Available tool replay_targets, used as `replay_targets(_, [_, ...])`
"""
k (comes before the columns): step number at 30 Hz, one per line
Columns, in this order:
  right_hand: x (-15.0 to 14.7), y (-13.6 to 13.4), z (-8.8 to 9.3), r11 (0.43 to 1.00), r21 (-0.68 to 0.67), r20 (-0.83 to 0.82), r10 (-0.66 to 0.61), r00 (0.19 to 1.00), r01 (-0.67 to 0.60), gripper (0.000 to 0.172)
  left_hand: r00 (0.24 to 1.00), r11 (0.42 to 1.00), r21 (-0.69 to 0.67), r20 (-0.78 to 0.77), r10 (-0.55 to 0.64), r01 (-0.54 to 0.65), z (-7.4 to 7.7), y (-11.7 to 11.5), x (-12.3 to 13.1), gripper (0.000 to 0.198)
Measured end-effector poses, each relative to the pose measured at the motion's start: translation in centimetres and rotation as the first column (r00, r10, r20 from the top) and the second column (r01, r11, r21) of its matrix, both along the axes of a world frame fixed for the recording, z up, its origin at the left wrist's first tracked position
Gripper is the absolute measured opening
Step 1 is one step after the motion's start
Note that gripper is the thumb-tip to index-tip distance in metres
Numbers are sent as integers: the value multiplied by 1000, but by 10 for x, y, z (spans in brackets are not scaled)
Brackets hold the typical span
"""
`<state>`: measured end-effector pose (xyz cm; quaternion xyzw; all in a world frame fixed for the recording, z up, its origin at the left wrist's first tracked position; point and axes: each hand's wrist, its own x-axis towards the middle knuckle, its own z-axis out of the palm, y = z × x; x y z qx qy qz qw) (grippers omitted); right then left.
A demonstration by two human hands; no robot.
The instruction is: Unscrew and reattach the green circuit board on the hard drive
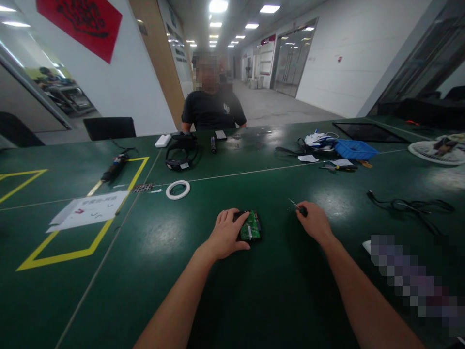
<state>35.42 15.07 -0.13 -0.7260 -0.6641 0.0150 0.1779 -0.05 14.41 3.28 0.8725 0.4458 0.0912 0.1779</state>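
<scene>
A hard drive [250,228] lies flat on the green table [269,300], its green circuit board facing up and its edges dark. My left hand [227,235] is closed around its left side, with fingers over the far edge and the thumb by the near edge, hiding part of it. To the right, apart from the drive, my right hand [315,220] is closed on a small screwdriver [301,210] with a dark handle. Its thin metal shaft points away and to the left. Tiny dark specks lie on the table close to the tip, too small to name.
A white ring [178,190] and a printed sheet [89,211] lie left. Farther back are a black headset [181,152], a blue basket [355,149] and another screwdriver [337,167]. Black cable [410,206] lies right. Across the table sits a person [214,109].
</scene>
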Motion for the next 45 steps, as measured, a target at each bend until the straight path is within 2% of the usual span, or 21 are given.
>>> replay_targets(2, [0,1,-1,999,-16,0,29,1000,-29,19,1000,1000,6,-2,-1,1,0,0,0,98])
replay_targets(8, [6,1,1,997,-73,-22,0,1000,-2,24,1000,1000,-19,-8,1,-2,0,1,-1,99])
replay_targets(13, [-3,10,2,993,-118,1,11,1000,-10,23,1000,1000,-22,3,6,-6,-2,1,-1,99])
replay_targets(19, [-7,12,2,991,-135,1,-12,1000,12,18,1000,1000,-14,-1,3,-3,-3,1,-1,101])
replay_targets(25, [-2,7,5,993,-115,-57,29,998,-35,22,1000,1000,-3,6,2,-2,-3,1,-1,100])
replay_targets(31, [-4,7,1,991,-122,-21,46,999,-49,20,996,995,-28,8,-94,94,4,1,-11,84])
replay_targets(35, [-9,6,5,997,-72,-35,13,999,-15,20,995,995,-26,17,-95,95,6,2,-13,77])
replay_targets(37, [-20,5,12,1000,4,-68,31,997,-31,20,995,995,-26,26,-100,101,5,3,-13,76])
replay_targets(39, [-40,5,19,993,51,-131,109,985,-103,20,993,993,-20,40,-115,116,4,4,-14,76])
replay_targets(42, [-81,6,25,949,49,-225,315,922,-312,17,989,990,-3,51,-140,140,4,4,-15,78])
replay_targets(45, [-118,9,26,904,13,-249,416,875,-426,13,987,989,9,48,-151,150,4,5,-16,77])
